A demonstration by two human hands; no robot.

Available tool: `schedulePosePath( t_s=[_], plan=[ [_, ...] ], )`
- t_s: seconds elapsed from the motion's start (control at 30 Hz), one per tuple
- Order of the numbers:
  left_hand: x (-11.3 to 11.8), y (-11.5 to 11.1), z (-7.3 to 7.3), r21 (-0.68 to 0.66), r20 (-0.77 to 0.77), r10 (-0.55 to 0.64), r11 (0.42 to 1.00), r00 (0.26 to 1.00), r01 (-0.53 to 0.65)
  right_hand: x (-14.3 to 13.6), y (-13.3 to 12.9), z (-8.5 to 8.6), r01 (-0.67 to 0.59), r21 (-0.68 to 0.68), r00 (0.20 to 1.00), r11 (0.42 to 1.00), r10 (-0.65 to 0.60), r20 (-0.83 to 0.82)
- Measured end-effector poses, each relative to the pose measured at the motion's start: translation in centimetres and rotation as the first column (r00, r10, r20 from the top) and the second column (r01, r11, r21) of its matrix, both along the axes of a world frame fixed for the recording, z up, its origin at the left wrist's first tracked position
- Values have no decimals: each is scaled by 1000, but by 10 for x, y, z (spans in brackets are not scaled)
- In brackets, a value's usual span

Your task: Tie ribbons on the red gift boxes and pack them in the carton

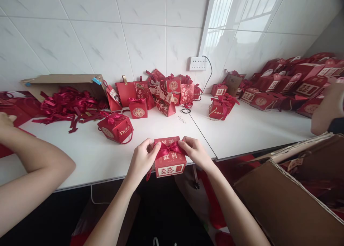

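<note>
A red gift box (170, 161) with gold lettering and a pale label sits at the table's front edge, close to my body. Across its top lies a dark red satin ribbon (168, 149) tied in a bow. My left hand (145, 154) pinches the bow's left side between thumb and fingers. On the other side, my right hand (194, 151) pinches the ribbon's right loop. A twisted red cord (148, 174) hangs at the box's lower left corner. Beyond my left hand stands another red box (115, 128) with a bow and rope handle.
Loose ribbons (67, 102) heap by an opened carton (64, 81) at the left. Finished-looking boxes (172, 86) cluster along the wall, with more stacked (282, 83) at the right. A co-worker's arm (40, 167) reaches in at left, another person's arm (328, 109) at right. A cardboard box (292, 203) stands lower right.
</note>
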State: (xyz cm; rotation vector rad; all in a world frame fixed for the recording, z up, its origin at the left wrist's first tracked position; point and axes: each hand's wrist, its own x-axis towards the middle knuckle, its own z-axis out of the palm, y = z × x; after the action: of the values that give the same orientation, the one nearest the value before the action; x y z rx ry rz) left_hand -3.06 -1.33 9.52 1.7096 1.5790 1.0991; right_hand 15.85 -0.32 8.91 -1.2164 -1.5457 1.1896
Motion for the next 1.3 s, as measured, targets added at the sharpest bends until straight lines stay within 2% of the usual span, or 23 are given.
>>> schedulePosePath(
  t_s=[0.13,0.27,0.33,0.4,0.43,0.47,0.5,0.53,0.57,0.63,0.7,0.77,0.87,0.97,1.07,1.17,1.3],
  plan=[
    [5,2,-7,36,104,10,999,995,-14,4,-5,-5,-49,-101,981,994,28,-191],
    [6,4,-14,8,244,25,1000,970,-28,5,-4,-11,-58,-146,961,988,16,-276],
    [4,5,-15,-17,274,22,1000,961,-18,5,-5,-12,-29,-110,985,993,10,-172],
    [0,7,-14,-48,256,-1,999,967,14,5,-10,-8,123,76,991,989,-127,43],
    [-3,8,-12,-67,241,-21,997,970,39,4,-14,-4,215,233,959,948,-250,135],
    [-5,9,-11,-87,231,-45,994,972,67,1,-19,1,274,404,910,873,-372,186],
    [-7,11,-9,-111,230,-70,989,971,98,-3,-25,6,273,556,869,785,-450,208],
    [-9,13,-8,-135,238,-94,982,967,129,-10,-31,10,206,673,853,710,-467,232],
    [-10,14,-7,-159,251,-113,975,962,156,-17,-36,13,85,749,855,657,-434,283],
    [-12,18,-5,-201,269,-128,962,954,186,-34,-43,14,-182,802,837,569,-339,430],
    [-13,20,-4,-205,243,-132,961,961,184,-48,-44,7,-314,807,778,500,-351,521],
    [-15,21,-4,-144,162,-144,975,976,168,-55,-43,-4,-309,834,758,457,-411,506],
    [-16,22,-4,-12,-21,-137,991,990,137,-55,-41,-16,-232,887,808,399,-429,405],
    [-14,21,1,136,-155,-67,987,986,88,-51,-41,-20,-172,910,838,378,-430,337],
    [-9,16,12,266,-237,-136,943,962,199,-50,-40,-19,-123,928,855,352,-437,279],
    [-3,12,23,193,-302,-286,916,910,352,-52,-39,-20,-92,944,873,316,-430,229],
    [0,15,28,115,-338,-334,913,880,391,-51,-39,-22,-67,949,891,309,-408,196]
  ],
)
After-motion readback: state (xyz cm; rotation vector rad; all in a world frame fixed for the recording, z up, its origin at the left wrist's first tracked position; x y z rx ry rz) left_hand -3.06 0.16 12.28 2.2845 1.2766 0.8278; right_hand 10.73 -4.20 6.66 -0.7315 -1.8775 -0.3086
